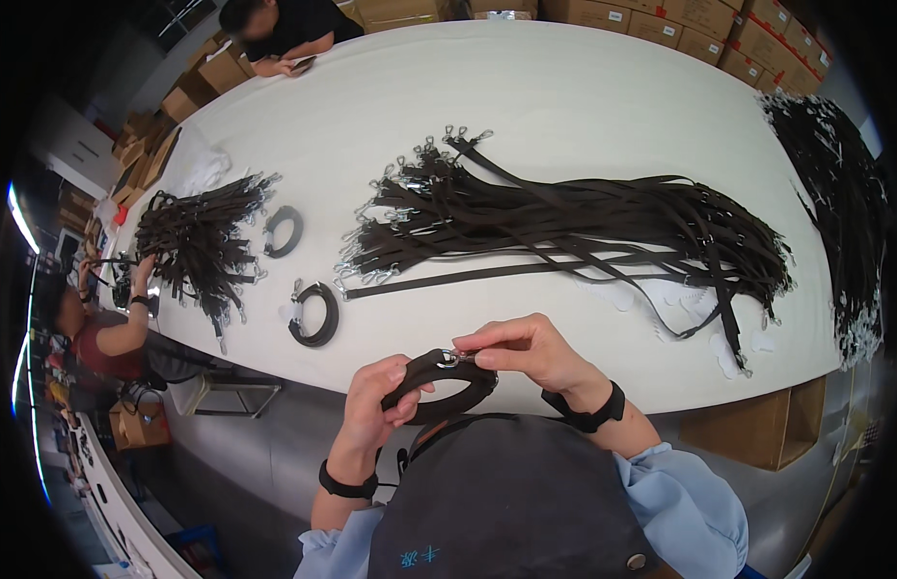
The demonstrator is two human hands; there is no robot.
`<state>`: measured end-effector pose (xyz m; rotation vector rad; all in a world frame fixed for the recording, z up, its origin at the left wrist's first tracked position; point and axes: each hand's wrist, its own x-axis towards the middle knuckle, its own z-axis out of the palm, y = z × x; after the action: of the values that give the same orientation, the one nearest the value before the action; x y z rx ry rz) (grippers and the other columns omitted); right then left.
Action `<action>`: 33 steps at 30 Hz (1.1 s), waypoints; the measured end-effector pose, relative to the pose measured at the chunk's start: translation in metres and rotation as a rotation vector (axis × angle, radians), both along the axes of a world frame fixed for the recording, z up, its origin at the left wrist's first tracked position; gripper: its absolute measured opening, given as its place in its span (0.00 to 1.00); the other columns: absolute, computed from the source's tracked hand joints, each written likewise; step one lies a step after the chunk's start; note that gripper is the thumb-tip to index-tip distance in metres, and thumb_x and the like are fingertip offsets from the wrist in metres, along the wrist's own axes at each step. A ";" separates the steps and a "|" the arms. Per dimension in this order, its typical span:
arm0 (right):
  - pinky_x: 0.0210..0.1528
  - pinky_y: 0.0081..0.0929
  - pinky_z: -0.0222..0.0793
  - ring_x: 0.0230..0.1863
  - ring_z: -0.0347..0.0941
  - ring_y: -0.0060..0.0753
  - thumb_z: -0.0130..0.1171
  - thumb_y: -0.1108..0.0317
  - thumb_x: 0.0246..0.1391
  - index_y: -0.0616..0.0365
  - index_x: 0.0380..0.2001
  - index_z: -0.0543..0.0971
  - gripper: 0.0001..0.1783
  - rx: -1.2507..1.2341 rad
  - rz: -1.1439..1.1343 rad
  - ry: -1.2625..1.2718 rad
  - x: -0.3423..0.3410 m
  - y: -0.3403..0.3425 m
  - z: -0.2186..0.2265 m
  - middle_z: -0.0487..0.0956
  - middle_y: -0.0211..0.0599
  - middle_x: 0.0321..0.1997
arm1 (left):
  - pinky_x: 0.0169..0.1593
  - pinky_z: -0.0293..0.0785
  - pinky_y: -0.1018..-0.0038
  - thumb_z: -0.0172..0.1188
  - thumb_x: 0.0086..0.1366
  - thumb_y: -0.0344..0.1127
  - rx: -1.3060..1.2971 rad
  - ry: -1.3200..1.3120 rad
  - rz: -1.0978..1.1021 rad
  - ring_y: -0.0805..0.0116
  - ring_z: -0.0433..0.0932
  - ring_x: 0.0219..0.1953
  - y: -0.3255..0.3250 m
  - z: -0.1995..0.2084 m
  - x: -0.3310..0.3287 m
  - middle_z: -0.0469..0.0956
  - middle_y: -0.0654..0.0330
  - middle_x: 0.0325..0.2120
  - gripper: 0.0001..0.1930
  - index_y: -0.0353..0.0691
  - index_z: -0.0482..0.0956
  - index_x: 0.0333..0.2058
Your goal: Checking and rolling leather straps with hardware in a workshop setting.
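Note:
My left hand grips a coiled black strap just over the near table edge, with its fingers wrapped round the left side of the ring. At the top of that coil, my right hand pinches the silver metal clip between thumb and fingertips. Ahead and to the left, a second coiled strap lies on the table with its clip upward. Another coil, greyer, rests farther off. Beyond my hands spreads a large heap of flat black straps with metal clips at the ends.
The white table also bears a strap pile at left and a long bundle at right. One co-worker handles straps at left; another person leans at the far edge. A cardboard box stands below right.

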<state>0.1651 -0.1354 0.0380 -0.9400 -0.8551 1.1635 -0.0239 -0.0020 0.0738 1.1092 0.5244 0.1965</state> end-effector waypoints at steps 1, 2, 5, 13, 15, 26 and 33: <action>0.46 0.21 0.68 0.40 0.74 0.22 0.57 0.71 0.55 0.61 0.45 0.78 0.14 0.000 0.002 0.000 0.000 0.000 0.001 0.80 0.36 0.39 | 0.15 0.52 0.85 0.43 0.63 0.40 0.000 0.000 0.002 0.83 0.54 0.10 0.000 -0.001 -0.001 0.63 0.66 0.11 0.19 0.27 0.74 0.29; 0.47 0.20 0.68 0.41 0.74 0.22 0.58 0.73 0.53 0.61 0.45 0.78 0.14 -0.013 0.000 0.017 0.000 0.000 0.002 0.80 0.37 0.40 | 0.15 0.51 0.85 0.43 0.63 0.40 0.003 0.002 0.013 0.83 0.54 0.10 -0.001 -0.002 -0.002 0.63 0.66 0.11 0.19 0.27 0.74 0.29; 0.47 0.20 0.68 0.42 0.74 0.23 0.60 0.76 0.50 0.61 0.44 0.78 0.16 -0.045 -0.009 -0.001 0.000 -0.002 0.010 0.80 0.38 0.41 | 0.15 0.51 0.85 0.43 0.63 0.40 0.026 -0.005 0.027 0.83 0.54 0.10 0.000 -0.003 -0.004 0.63 0.66 0.11 0.19 0.27 0.75 0.28; 0.45 0.20 0.68 0.42 0.73 0.24 0.59 0.74 0.51 0.60 0.45 0.77 0.15 0.120 -0.002 -0.353 -0.008 -0.007 0.020 0.79 0.35 0.41 | 0.15 0.50 0.86 0.46 0.66 0.42 0.101 -0.086 0.001 0.84 0.56 0.11 -0.001 0.000 -0.011 0.63 0.68 0.11 0.20 0.28 0.75 0.28; 0.44 0.20 0.68 0.41 0.74 0.23 0.58 0.74 0.52 0.60 0.45 0.77 0.15 0.090 -0.020 -0.261 -0.013 -0.006 0.016 0.79 0.35 0.41 | 0.15 0.51 0.86 0.46 0.67 0.43 -0.025 -0.108 -0.002 0.84 0.56 0.12 -0.003 -0.001 -0.011 0.62 0.68 0.11 0.20 0.28 0.75 0.30; 0.39 0.17 0.70 0.37 0.75 0.22 0.58 0.70 0.54 0.60 0.52 0.73 0.21 -0.078 -0.132 -0.417 -0.010 0.003 -0.005 0.79 0.36 0.37 | 0.15 0.50 0.86 0.42 0.69 0.45 -0.363 0.019 0.058 0.85 0.52 0.12 0.001 -0.014 0.007 0.62 0.70 0.16 0.20 0.31 0.72 0.37; 0.34 0.18 0.69 0.29 0.71 0.19 0.47 0.70 0.61 0.64 0.50 0.69 0.16 -0.158 -0.026 -0.126 -0.054 0.046 -0.012 0.75 0.32 0.31 | 0.15 0.47 0.87 0.45 0.68 0.47 -0.580 0.010 0.225 0.87 0.50 0.11 0.018 -0.020 -0.029 0.62 0.73 0.17 0.18 0.36 0.73 0.37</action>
<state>0.1114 -0.0898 0.0260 -1.1610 -0.8577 1.1715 -0.0531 0.0162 0.0542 0.4862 0.6631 0.2167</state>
